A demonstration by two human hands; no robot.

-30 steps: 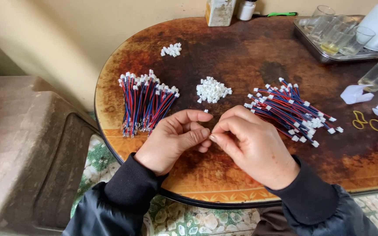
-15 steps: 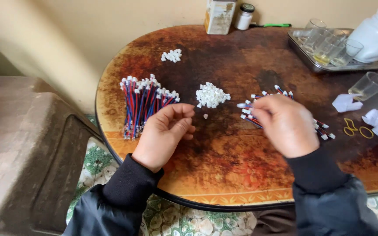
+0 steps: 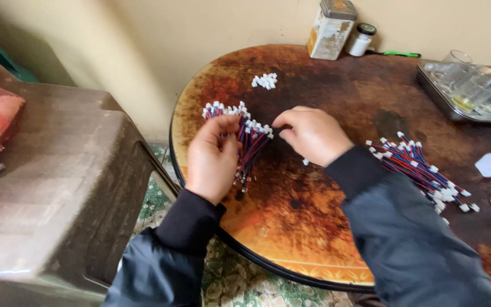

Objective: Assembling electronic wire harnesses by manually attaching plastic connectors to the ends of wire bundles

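Both hands work at the left bundle of red, blue and black wires (image 3: 249, 142) with white plug ends, which lies near the left edge of the round brown worktop (image 3: 336, 239). The left hand (image 3: 211, 159) rests on the bundle's near side, fingers curled against the wires; whether its grip is clenched on any of them cannot be told, since the fingertips are hidden. The right hand (image 3: 312, 133) reaches across from the right, its fingertips pinched together just beside the white ends of the bundle; what they grasp, if anything, is too small to tell. A second bundle of the same wires (image 3: 421, 173) lies well apart to the right, by the right sleeve. A small heap of white plugs (image 3: 265, 81) sits farther back on the worktop. At the back stand a worn tin (image 3: 331, 29) and a small white jar (image 3: 362, 40), with a metal tray (image 3: 444, 94) of glasses to the right. A brown plastic stool (image 3: 58, 187) stands left of the worktop
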